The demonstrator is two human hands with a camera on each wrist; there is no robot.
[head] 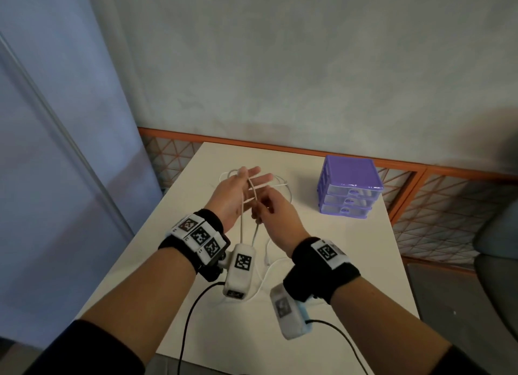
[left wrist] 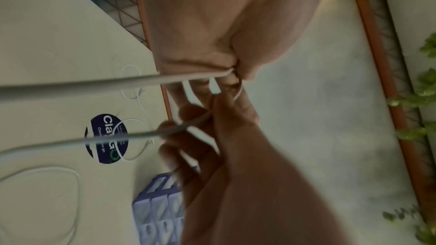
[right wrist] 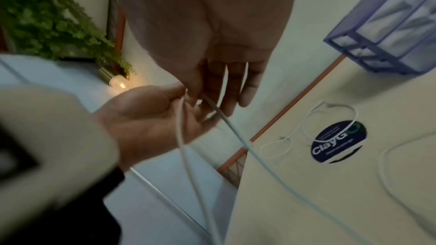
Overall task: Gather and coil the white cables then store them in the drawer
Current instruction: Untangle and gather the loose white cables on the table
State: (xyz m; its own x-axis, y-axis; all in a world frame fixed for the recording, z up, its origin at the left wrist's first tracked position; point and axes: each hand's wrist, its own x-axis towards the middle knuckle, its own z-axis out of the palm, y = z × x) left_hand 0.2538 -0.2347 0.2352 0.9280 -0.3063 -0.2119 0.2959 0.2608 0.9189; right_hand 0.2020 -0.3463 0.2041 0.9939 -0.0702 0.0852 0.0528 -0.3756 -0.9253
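Around my grip, both hands point(head: 253, 198) meet above the table point(head: 350, 248), with open air on all sides. Two strands of cable point(head: 241, 220) hang from the grip toward my wrists and block the way below. Beyond the grip, loose cables point(right wrist: 330, 118) lie on the table. The drawer unit point(head: 349, 188) stands to the right, well apart, with bare table between.
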